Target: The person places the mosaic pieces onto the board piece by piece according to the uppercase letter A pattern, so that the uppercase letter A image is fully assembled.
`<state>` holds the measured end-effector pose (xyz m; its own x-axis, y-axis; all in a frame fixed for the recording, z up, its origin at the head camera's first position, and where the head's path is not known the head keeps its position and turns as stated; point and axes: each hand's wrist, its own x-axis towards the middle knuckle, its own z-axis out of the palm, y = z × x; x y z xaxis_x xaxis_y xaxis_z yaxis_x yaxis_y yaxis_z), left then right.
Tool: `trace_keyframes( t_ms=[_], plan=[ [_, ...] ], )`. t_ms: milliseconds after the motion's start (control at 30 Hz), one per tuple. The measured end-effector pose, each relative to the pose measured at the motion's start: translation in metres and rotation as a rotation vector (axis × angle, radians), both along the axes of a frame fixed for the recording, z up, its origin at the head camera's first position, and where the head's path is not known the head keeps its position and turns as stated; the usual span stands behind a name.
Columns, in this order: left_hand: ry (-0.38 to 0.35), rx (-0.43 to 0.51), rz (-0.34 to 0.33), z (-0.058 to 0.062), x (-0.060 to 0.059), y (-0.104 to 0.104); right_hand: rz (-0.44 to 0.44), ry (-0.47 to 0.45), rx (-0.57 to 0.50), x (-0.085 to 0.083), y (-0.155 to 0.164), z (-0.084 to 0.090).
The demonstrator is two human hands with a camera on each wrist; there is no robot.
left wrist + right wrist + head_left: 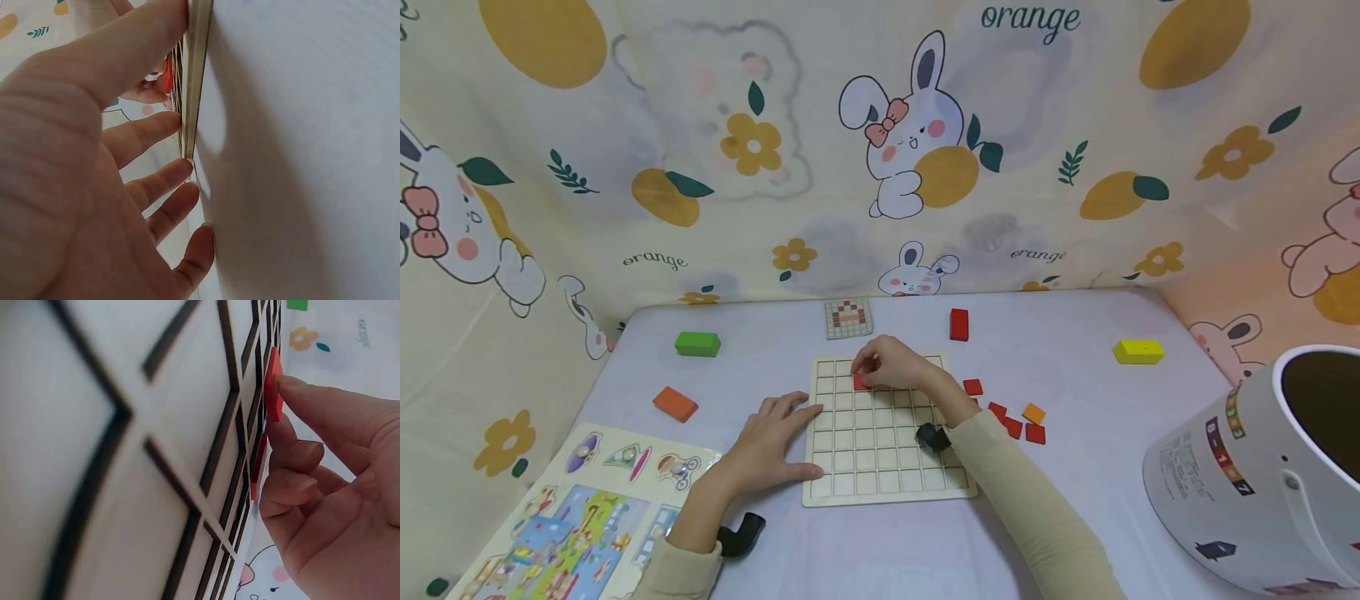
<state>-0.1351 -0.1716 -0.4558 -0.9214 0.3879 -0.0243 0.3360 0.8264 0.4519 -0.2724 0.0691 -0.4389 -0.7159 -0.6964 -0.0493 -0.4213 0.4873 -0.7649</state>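
A pale wooden grid board lies flat in the middle of the white table. My right hand reaches over its upper rows, fingers curled and pinching a red square tile set on a cell. In the right wrist view the fingertips press against the red tile on the grid board. My left hand lies flat on the table, fingers straight against the board's left edge. In the left wrist view those fingers touch the board's rim.
Loose red and orange tiles lie right of the board. A pattern card, green block, orange block, red block and yellow block lie around. A white bucket stands right, a picture puzzle lower left.
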Motion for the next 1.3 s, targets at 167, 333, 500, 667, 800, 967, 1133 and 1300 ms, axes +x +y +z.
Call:
trace_keyframes(
  t_ms=[167, 333, 500, 667, 800, 967, 1133, 1300],
  plan=[
    [0.013, -0.002, 0.004, -0.001, 0.001, 0.000, -0.033, -0.030, -0.053, 0.003, 0.016, 0.006],
    [0.020, -0.004, 0.001, -0.002, 0.001, 0.000, -0.060, -0.057, -0.122, 0.006, 0.070, 0.013],
    [0.014, -0.006, 0.002, -0.002, 0.000, 0.000, -0.152, -0.106, -0.033, 0.015, 0.131, 0.013],
    [0.005, -0.008, 0.001, -0.003, 0.000, 0.000, -0.236, -0.125, 0.043, 0.023, 0.159, 0.004],
    [-0.001, -0.012, 0.005, -0.004, 0.000, 0.000, -0.244, -0.102, 0.046, 0.026, 0.163, -0.002],
    [-0.006, -0.005, 0.009, -0.004, -0.001, 0.000, -0.217, -0.079, 0.043, 0.027, 0.163, -0.004],
    [-0.004, -0.005, 0.011, -0.003, -0.001, 0.000, -0.207, -0.075, 0.054, 0.028, 0.162, -0.004],
    [0.018, -0.012, 0.006, -0.003, 0.000, 0.000, -0.212, -0.069, 0.076, 0.027, 0.161, -0.002]
  ],
)
